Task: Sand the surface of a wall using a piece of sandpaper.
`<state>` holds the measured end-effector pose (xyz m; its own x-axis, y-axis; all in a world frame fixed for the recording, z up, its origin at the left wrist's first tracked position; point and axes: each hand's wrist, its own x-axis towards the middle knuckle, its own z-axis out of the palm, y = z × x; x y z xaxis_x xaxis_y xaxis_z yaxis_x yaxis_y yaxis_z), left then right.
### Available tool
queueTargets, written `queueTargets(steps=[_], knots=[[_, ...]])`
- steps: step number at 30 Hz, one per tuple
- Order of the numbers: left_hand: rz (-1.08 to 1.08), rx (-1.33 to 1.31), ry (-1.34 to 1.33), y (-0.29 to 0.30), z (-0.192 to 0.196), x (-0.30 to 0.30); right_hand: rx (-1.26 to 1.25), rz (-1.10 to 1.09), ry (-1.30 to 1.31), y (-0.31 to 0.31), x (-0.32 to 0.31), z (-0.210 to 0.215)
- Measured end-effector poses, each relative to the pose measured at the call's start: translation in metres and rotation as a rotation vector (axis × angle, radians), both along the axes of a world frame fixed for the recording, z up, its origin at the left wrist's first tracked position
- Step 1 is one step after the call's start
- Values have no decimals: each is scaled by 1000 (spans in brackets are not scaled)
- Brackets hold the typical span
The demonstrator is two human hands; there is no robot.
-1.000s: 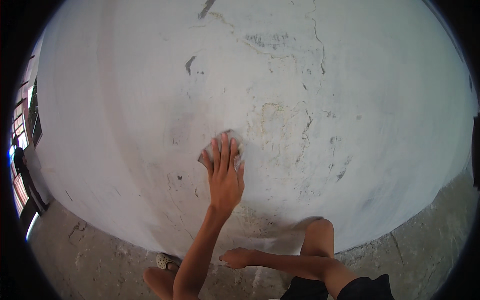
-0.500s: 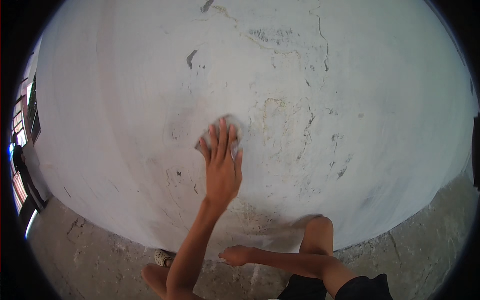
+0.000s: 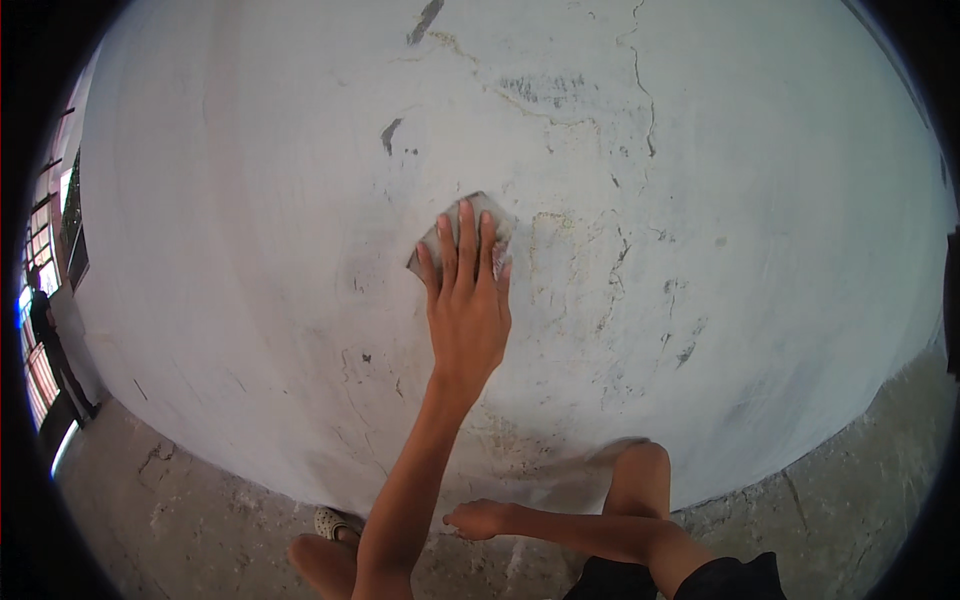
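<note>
My left hand [image 3: 468,320] presses a grey sheet of sandpaper [image 3: 428,262] flat against a whitish wall [image 3: 280,200], its fingers stretched over it and the thumb along the right edge. One corner of the sheet pokes out past the fingertips. Cracks, dark chips and yellowish marks dot the wall around it. My right hand [image 3: 478,519] hangs low, near the foot of the wall, with the fingers loosely curled in. Nothing shows in it, and its forearm lies across my bent knee [image 3: 640,478].
A rough concrete floor [image 3: 225,470] meets the wall's curved lower edge. My foot in a pale clog [image 3: 330,522] rests close to the wall. At the far left a person in dark clothes [image 3: 55,345] stands near bright barred windows [image 3: 42,225].
My left hand and the sandpaper have slid up and to the right across the wall. My right hand has stayed nearly in place. The whole view has shifted slightly.
</note>
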<state>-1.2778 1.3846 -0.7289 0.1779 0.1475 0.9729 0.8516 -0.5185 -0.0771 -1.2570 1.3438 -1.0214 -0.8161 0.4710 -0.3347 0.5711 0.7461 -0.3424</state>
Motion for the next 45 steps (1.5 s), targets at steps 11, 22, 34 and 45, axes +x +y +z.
queueTargets(steps=[11, 22, 34, 45], knots=[[51, -29, 130, 6, -21, -5, -14, 10, -33, 4, 1, 0], [13, 53, 279, 8, -78, 15, -37, -15, 9, 0, 2, 0], [100, 77, -90, 12, 16, -8, -16, 1, -39, 2, -3, 0], [38, -32, 93, 5, -38, -17, 3, -17, 19, 2, 1, 5]])
